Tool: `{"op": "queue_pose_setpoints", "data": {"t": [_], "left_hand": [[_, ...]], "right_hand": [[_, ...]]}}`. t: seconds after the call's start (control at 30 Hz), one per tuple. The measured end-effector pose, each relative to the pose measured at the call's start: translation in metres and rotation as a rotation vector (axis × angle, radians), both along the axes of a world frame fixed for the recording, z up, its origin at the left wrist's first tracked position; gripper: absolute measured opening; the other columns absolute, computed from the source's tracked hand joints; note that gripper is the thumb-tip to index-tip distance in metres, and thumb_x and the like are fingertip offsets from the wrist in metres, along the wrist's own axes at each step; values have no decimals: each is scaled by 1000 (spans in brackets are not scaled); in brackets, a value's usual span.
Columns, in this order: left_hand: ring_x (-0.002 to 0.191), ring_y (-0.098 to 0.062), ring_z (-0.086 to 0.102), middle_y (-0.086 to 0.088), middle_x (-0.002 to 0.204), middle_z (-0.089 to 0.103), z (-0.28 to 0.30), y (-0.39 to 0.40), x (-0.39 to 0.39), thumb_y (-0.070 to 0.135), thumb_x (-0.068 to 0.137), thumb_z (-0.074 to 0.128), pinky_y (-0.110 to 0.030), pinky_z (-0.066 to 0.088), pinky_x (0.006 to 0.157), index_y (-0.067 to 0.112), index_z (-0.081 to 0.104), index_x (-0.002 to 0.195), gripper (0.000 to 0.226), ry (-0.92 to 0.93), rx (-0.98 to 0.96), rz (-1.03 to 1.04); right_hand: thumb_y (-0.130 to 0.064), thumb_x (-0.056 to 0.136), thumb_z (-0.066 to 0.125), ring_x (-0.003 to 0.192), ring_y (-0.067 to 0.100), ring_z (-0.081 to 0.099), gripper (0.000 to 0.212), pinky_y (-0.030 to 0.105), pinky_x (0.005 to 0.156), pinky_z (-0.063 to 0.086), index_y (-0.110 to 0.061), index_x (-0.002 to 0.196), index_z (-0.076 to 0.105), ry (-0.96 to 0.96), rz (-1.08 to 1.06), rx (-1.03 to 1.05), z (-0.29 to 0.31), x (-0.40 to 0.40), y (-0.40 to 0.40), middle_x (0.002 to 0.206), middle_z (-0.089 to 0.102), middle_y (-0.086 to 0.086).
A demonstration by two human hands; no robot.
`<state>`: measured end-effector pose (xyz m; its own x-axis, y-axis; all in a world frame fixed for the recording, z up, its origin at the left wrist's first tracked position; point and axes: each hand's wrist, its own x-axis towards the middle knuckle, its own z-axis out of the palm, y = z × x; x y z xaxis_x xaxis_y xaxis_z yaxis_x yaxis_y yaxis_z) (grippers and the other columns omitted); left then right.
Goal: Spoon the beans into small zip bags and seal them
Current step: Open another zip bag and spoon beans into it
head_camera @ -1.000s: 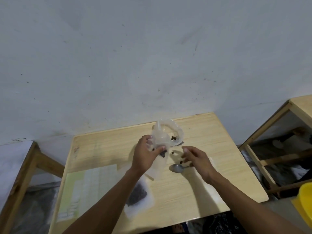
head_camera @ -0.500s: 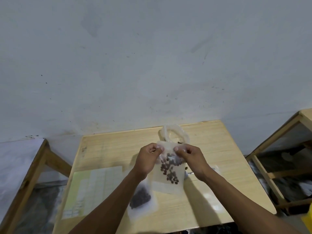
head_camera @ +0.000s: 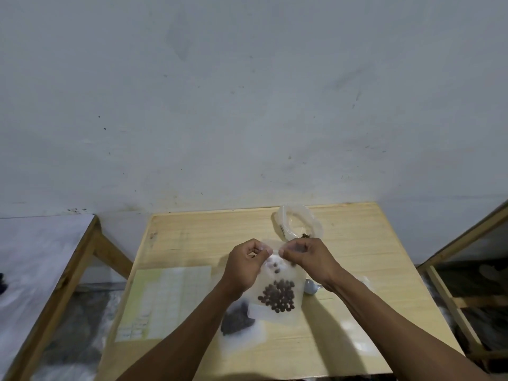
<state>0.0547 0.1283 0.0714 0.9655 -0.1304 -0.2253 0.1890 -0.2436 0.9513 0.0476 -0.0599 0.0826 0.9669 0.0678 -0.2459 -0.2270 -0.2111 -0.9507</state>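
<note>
Above the pale wooden table (head_camera: 192, 237), left hand (head_camera: 244, 266) and right hand (head_camera: 308, 257) pinch the small clear bean-filled zip bag (head_camera: 277, 292) at its top (sealing step), so next the strip seemingly needs pressing shut along its length

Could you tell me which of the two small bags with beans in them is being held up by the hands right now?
The bean bag pinched at its top by the left hand and right hand; the other filled bag lies flat on the table.

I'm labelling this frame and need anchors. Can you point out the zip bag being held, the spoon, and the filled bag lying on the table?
held zip bag (head_camera: 277, 295): head view, on the beans pooled at its bottom.
spoon (head_camera: 310, 286): head view, on its bowl beside the right wrist.
filled bag on the table (head_camera: 238, 321): head view, on its dark beans.
</note>
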Motion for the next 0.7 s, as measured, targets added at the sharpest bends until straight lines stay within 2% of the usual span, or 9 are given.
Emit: {"op": "queue_pose_setpoints", "data": {"t": [0.1, 0.23, 0.3, 0.4, 0.5, 0.57, 0.63, 0.7], "left_hand": [[70, -12, 63, -4, 82, 71, 3, 2, -1, 22, 92, 67, -25, 52, 65, 10, 69, 83, 15, -6, -6, 29], [74, -16, 63, -7, 84, 72, 2, 10, -1, 22, 93, 66, -27, 52, 62, 13, 68, 78, 18, 11, -62, 139], [74, -19, 64, -12, 85, 71, 2, 16, -2, 22, 93, 66, -26, 51, 58, 11, 69, 79, 18, 28, -82, 190], [76, -17, 64, -14, 87, 71, 1, 24, -9, 20, 94, 65, -22, 52, 56, 6, 70, 86, 17, 28, -73, 191], [78, -20, 66, -14, 87, 71, -5, 33, -18, 20, 94, 65, -24, 55, 58, 11, 70, 81, 16, 47, -58, 226], [81, -25, 67, -14, 86, 72, -11, 44, -23, 18, 94, 62, -30, 59, 62, 14, 70, 77, 20, 75, -45, 261], [80, -24, 67, -11, 85, 72, -18, 55, -28, 14, 95, 56, -39, 63, 71, 12, 72, 80, 23, 93, -7, 279], [75, -21, 64, -8, 79, 70, -26, 66, -36, 14, 96, 53, -43, 61, 75, 11, 72, 81, 24, 107, 16, 307]], "right_hand": [[-14, 84, 75, 70, 11, 63, 6, 25, 69, 52, -8, 85, 76, -10, 9, -7, 0, 4, 5, 82, 75, 10], [-22, 84, 76, 73, 18, 65, 19, 33, 70, 51, -4, 90, 75, 65, -47, 83, -2, 8, 9, 79, 73, 11], [-23, 88, 72, 75, 20, 63, 21, 36, 72, 51, -2, 84, 72, 116, -69, 145, -4, 7, 11, 76, 70, 7], [-20, 91, 68, 72, 19, 56, 27, 35, 70, 47, -17, 66, 61, 102, -69, 156, -9, 3, 20, 77, 63, 6], [-22, 91, 67, 69, 18, 52, 34, 32, 68, 42, -24, 60, 55, 46, -42, 63, -15, 2, 34, 76, 61, 8], [-25, 92, 66, 68, 17, 55, 27, 31, 64, 45, -23, 65, 62, 55, -23, 31, -19, 1, 45, 76, 63, 7], [-24, 93, 65, 68, 17, 58, 15, 30, 61, 48, -14, 83, 68, 84, 18, 19, -25, 0, 55, 76, 64, 7], [-18, 94, 64, 67, 16, 60, 10, 29, 60, 49, -9, 98, 66, 110, 47, 5, -34, -2, 65, 77, 65, 7]]}}
